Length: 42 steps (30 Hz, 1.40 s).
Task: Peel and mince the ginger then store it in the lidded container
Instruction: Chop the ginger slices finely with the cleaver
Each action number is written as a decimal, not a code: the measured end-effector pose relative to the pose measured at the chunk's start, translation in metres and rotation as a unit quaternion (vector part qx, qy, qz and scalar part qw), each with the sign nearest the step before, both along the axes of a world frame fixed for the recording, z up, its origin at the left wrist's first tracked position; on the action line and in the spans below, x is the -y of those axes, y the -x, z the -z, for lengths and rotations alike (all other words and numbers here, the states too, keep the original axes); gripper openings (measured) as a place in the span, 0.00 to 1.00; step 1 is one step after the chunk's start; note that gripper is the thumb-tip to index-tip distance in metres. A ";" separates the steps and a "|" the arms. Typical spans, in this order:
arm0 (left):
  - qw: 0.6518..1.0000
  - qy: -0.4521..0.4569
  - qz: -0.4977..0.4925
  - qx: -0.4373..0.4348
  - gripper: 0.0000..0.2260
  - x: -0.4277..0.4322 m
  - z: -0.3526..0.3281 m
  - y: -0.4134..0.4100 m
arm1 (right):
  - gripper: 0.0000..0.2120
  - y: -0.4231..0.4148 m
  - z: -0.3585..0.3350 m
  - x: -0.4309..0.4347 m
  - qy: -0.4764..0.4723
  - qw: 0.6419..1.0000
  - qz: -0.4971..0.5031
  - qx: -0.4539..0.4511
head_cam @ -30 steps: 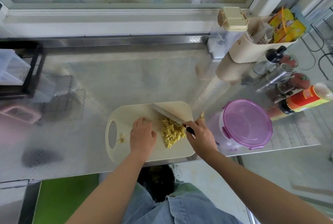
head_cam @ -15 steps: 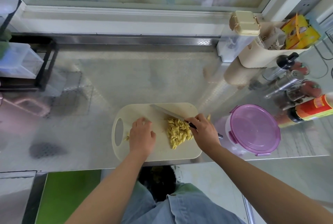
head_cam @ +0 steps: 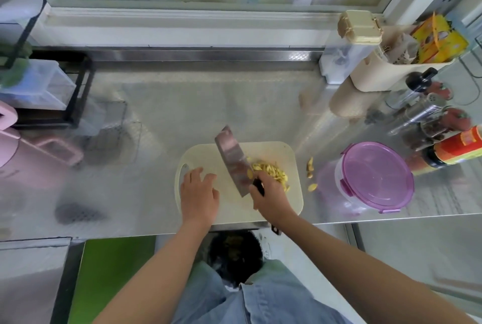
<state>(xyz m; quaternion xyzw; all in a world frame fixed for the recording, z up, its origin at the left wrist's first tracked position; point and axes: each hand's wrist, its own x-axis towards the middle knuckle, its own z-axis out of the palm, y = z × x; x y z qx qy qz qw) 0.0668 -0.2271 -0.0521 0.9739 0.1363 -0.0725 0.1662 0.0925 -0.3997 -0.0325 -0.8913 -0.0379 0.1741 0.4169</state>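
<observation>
A cream cutting board (head_cam: 206, 152) lies at the steel counter's front edge. On its right half sits a pile of yellow cut ginger (head_cam: 271, 171). My right hand (head_cam: 271, 195) grips the black handle of a cleaver (head_cam: 232, 159), whose broad blade lies tilted over the board just left of the pile. My left hand (head_cam: 199, 193) rests flat on the board's left part, fingers spread. A clear container with a purple lid (head_cam: 375, 175) stands shut to the right of the board.
A few ginger scraps (head_cam: 310, 168) lie on the counter between board and container. Spice jars and a sauce bottle (head_cam: 453, 146) crowd the right side, with a beige caddy (head_cam: 396, 73) behind. A black rack (head_cam: 75, 94) and pink item stand left.
The cleaver has swung from edge-down beside the ginger to a raised, tilted pose showing its flat side. My left hand has spread its fingers. The camera view shifted slightly.
</observation>
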 end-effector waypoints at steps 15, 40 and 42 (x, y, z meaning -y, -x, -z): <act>0.999 -0.018 -0.034 -0.020 0.24 -0.008 0.003 0.028 | 0.07 0.050 0.011 0.003 -0.016 0.998 -0.036 -0.045; 0.999 -0.027 0.025 -0.038 0.22 0.015 0.011 0.022 | 0.03 0.039 0.009 0.028 0.027 0.999 -0.034 -0.010; 0.998 -0.029 0.038 -0.036 0.22 0.015 0.011 0.019 | 0.04 0.037 0.011 0.025 0.050 0.998 -0.033 -0.014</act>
